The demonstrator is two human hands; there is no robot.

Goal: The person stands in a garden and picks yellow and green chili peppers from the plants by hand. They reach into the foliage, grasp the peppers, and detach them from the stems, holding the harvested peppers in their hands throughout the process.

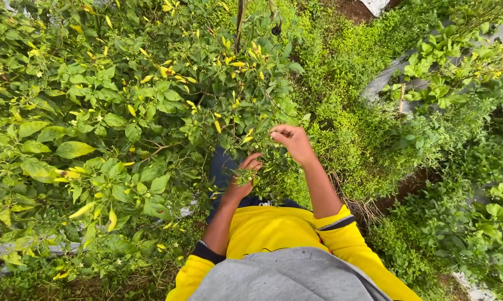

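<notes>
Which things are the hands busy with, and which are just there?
Busy with:
left hand, in the leafy twigs
right hand, fingers pinched at the chilli bush
yellow chillies

Just there:
ground weeds
stake
plastic sheet
neighbouring bush

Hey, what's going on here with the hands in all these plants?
A person in a yellow long-sleeved top stands among chili pepper plants that carry small yellow-green peppers. Both bare hands are in the foliage straight ahead. The left hand grips a clump of leafy stems, while the right hand, a little higher, has its fingers curled around a sprig at the plant's edge. Low green ground cover fills the strip to the right, with another row of plants beyond.
</notes>
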